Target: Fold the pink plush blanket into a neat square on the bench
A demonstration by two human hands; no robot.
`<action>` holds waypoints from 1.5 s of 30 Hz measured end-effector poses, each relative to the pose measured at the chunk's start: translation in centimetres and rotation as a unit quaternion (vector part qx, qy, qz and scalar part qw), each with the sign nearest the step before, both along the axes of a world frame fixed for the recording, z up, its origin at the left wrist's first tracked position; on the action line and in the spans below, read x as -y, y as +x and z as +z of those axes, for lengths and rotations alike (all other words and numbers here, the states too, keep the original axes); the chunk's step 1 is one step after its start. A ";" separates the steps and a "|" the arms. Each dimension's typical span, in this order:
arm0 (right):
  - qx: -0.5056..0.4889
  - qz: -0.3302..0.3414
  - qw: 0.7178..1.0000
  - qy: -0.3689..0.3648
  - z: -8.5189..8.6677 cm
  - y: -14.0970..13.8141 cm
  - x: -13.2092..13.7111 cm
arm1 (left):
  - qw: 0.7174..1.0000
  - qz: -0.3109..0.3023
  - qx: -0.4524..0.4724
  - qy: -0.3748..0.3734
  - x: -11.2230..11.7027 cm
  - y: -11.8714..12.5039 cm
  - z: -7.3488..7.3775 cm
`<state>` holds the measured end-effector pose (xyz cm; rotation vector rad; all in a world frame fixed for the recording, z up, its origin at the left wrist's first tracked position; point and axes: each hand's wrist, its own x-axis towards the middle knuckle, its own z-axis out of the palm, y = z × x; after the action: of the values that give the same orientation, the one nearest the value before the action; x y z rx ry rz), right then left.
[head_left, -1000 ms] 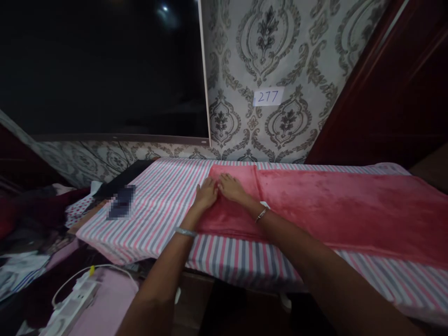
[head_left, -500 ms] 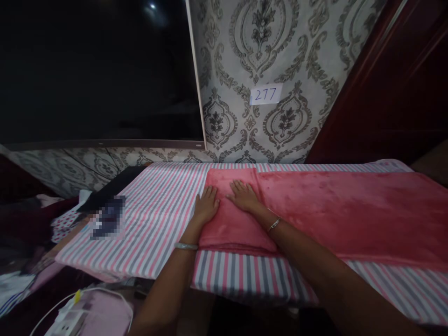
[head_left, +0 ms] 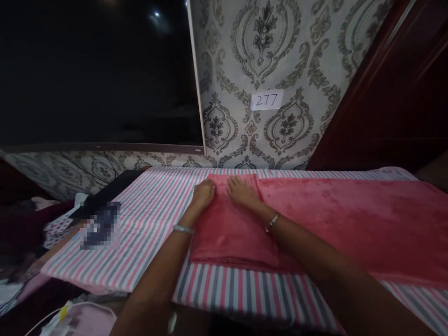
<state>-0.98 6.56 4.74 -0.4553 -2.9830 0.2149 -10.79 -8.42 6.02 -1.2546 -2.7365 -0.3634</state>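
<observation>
so, left hand (head_left: 203, 195) and right hand (head_left: 242, 192) pressed on a folded pink fleece blanket (head_left: 231, 233), fingers (head_left: 234, 184) open, no grip

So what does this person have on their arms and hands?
Both arms are bare, with no sleeves in view. The left hand has a flat silver-coloured bangle at its wrist. The right hand has a thinner, shiny metal bangle.
</observation>
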 end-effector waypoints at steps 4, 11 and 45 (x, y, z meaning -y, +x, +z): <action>-0.030 0.028 0.999 0.009 -0.2 -2.9 -1.0 | 0.999 0.006 0.012 -0.036 -3.3 -1.4 -0.9; 0.003 -0.056 0.998 -0.002 -3.3 -1.9 -4.6 | 0.998 -0.003 0.002 -0.067 -4.2 -1.8 -4.3; -0.028 0.070 0.997 -0.020 -2.9 12.4 4.4 | 0.986 -0.119 -0.058 -0.097 1.0 8.4 -3.1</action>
<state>11.45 2.15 1.85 -0.2407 -2.9617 0.2954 -2.43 -9.43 2.95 -1.6028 -2.5809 -0.0402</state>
